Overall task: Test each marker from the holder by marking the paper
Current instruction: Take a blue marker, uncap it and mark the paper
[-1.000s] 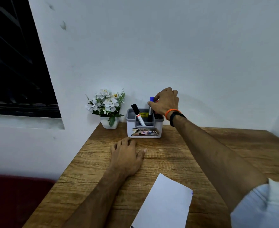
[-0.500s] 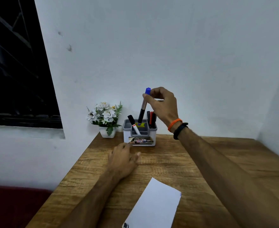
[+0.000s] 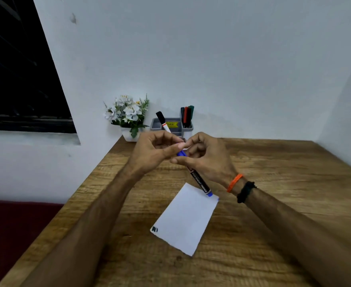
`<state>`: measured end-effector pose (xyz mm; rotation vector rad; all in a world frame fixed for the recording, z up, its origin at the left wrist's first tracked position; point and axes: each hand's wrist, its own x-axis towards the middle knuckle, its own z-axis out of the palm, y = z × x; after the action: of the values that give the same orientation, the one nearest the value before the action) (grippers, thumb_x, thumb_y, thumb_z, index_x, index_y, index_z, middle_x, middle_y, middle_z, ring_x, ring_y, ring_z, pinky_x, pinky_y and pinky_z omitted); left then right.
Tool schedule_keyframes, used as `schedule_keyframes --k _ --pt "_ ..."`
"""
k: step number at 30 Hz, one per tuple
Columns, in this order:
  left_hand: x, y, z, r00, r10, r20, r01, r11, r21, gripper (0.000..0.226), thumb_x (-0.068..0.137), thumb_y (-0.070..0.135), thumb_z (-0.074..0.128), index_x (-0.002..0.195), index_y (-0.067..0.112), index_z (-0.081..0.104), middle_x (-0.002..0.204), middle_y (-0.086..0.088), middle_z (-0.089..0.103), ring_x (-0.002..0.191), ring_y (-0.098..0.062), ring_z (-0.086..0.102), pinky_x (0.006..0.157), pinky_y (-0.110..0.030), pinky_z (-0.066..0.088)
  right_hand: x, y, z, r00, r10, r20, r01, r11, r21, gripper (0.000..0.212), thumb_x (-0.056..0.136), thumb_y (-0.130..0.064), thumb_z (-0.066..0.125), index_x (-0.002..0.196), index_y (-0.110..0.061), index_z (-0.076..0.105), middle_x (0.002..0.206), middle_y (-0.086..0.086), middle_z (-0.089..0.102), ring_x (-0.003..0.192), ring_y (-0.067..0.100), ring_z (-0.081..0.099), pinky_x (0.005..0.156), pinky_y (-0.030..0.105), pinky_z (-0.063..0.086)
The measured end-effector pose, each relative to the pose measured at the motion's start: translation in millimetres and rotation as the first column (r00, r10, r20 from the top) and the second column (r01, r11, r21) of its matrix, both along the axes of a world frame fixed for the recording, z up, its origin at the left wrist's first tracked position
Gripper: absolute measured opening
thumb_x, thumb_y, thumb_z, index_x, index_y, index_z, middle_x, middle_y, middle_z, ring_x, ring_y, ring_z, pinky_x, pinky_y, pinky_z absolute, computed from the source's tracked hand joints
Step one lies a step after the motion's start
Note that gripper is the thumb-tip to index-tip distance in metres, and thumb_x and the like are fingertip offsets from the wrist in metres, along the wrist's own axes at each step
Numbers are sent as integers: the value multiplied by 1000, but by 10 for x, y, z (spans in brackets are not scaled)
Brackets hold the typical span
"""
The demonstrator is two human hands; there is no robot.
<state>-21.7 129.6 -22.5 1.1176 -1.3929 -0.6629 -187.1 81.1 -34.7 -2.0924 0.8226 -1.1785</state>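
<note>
Right hand: we see the right hand (image 3: 208,160) above the desk (image 3: 274,204), its grip curled round the barrel of the blue marker (image 3: 199,180), thumb and fingers pinching the upper part.
Left hand: the left hand (image 3: 151,154) meets the right one, its thumb and fingers pinching the marker's blue cap (image 3: 181,153) at the upper end.
Blue marker: we find it held in the air between both hands, tilted, its dark printed barrel running down and to the right; its blue lower end hangs over the far corner of the paper. Whether that end touches the sheet we cannot tell.
Paper: the white paper (image 3: 186,219) lies flat on the desk, nearer to us than the hands, with a small dark mark (image 3: 154,229) at its left corner and a faint blue trace at its far right corner.
Holder: the grey marker holder (image 3: 188,131) stands at the back of the desk against the wall, partly hidden by the hands. A black-capped marker (image 3: 162,120) leans in its left compartment; dark, red and green markers (image 3: 187,116) stand upright in its right compartment.
Surroundings: a white pot of white flowers (image 3: 129,114) stands just left of the holder. We note an orange wristband (image 3: 234,182) and a black band (image 3: 246,191) on the right wrist.
</note>
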Motion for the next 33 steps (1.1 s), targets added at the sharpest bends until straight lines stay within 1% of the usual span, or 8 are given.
schedule_keyframes --k 3,7,10,14,20,25,30,33 --pt "19 -19 -18 999 23 -24 -22 1000 16 12 76 0 76 87 1 71 76 0 73 69 -8 69 60 -20 55 -43 -14 -41 997 32 -69 -28 998 52 47 62 -37 91 96 -16 64 69 -6 72 60 -1 67 57 12 50" --pt "118 -36 -18 994 69 -88 -66 997 38 12 77 5 75 88 4 71 79 -5 74 74 -13 71 62 -22 57 -159 -114 -78 979 127 -160 -96 977 192 35 70 -30 87 97 -18 68 73 -4 76 65 3 70 63 16 49" --pt "184 -64 -32 975 104 -197 -93 994 65 8 77 5 74 83 8 71 77 -4 74 75 -14 71 62 -21 57 -281 -218 -70 978 169 -126 -134 961 244 28 74 -28 84 95 -16 70 76 3 77 69 11 72 66 22 50" --pt "199 -95 -56 945 132 -301 -106 989 99 7 77 4 72 84 6 69 78 -9 73 74 -16 71 62 -21 58 -311 -248 -92 975 214 -63 -189 942 277 37 70 -32 83 100 -13 71 78 9 77 71 22 73 68 28 55" --pt "181 -107 -79 948 125 -291 -92 988 125 7 78 3 71 85 4 69 82 -11 72 77 -16 72 65 -22 59 -252 -217 -134 980 184 72 -197 945 261 23 78 -16 80 97 -6 73 75 16 74 59 21 66 56 26 55" --pt "243 -41 -59 998 -25 60 11 975 224 20 78 5 74 97 2 71 93 -12 73 78 -13 70 67 -18 56 -343 -239 -113 960 149 238 -228 906 355 20 78 -18 77 96 -9 76 74 1 71 59 14 62 58 25 54" --pt "62 -56 -117 910 -156 384 59 966 251 17 85 23 69 93 8 72 83 -8 73 67 -14 68 58 -22 54 -282 -221 -174 955 131 264 -239 870 430 26 78 -24 75 98 -8 75 72 -1 69 58 13 62 58 25 50" --pt "-9 -63 -158 846 -120 519 19 980 196 16 90 31 63 83 17 68 76 0 72 62 -10 65 56 -25 51 -236 -188 -202 950 149 275 -263 858 441 25 81 -29 72 95 -8 73 77 6 70 58 16 61 55 25 49"
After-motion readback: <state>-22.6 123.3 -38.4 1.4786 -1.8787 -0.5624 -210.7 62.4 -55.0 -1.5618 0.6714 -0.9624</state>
